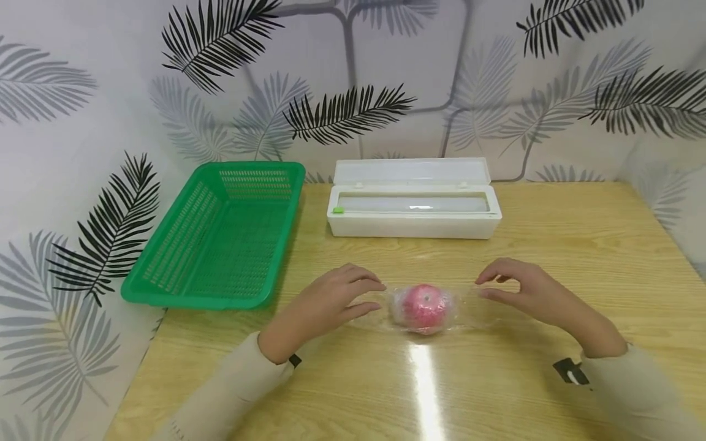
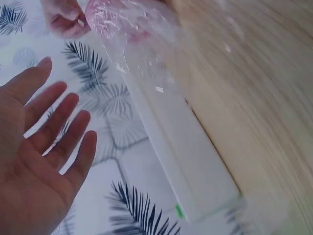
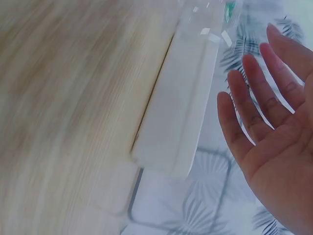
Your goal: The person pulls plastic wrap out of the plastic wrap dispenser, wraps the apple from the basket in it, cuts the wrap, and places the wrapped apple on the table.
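Note:
A round pinkish-red fruit [image 1: 426, 308], probably an apple, lies on the table under clear cling film [image 1: 466, 306] that stretches out to both sides. My left hand [image 1: 336, 300] hovers just left of the fruit, fingers apart and holding nothing. To the right, near the film's other end, my right hand [image 1: 524, 291] is raised with loosely bent fingers and an empty grasp. Both palms and spread fingers show in the wrist views. Shiny film over the fruit [image 2: 105, 22] appears at the top of the left wrist view. The film's exact edges are hard to make out.
Behind the fruit stands a white cling film box [image 1: 413, 228], lid raised, a roll inside and a small green piece at its left. A green plastic basket [image 1: 273, 269] sits at the left of the wooden table [image 1: 579, 245]. A leaf-patterned wall covering [image 1: 397, 67] rises behind.

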{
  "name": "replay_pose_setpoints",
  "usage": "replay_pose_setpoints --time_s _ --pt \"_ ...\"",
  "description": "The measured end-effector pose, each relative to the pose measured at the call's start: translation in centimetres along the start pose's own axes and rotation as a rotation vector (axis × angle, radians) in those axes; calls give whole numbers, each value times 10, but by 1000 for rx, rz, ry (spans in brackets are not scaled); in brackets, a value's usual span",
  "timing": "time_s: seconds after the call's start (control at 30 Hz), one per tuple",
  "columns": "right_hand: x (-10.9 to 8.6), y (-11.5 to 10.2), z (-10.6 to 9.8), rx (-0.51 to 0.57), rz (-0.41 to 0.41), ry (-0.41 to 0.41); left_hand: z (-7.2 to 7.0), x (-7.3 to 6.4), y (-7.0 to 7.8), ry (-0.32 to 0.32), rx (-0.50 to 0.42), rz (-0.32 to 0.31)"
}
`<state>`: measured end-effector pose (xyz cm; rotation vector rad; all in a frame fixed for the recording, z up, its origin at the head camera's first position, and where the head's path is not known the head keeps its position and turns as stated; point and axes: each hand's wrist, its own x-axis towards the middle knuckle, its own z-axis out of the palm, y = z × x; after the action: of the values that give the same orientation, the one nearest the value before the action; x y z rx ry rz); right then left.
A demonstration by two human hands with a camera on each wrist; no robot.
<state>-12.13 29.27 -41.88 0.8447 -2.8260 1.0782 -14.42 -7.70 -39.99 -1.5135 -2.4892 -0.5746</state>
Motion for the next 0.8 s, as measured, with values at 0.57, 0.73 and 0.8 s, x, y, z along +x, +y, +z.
replay_pose_setpoints --time_s 0.57,0.73,0.8 --pt "22 -27 45 53 -92 -108 60 50 5 -292 -202 -181" --pt "19 -25 47 100 -73 -107 63 51 6 -304 -250 -226" --pt "18 -24 48 111 -64 -109 64 51 8 -301 -275 -226"
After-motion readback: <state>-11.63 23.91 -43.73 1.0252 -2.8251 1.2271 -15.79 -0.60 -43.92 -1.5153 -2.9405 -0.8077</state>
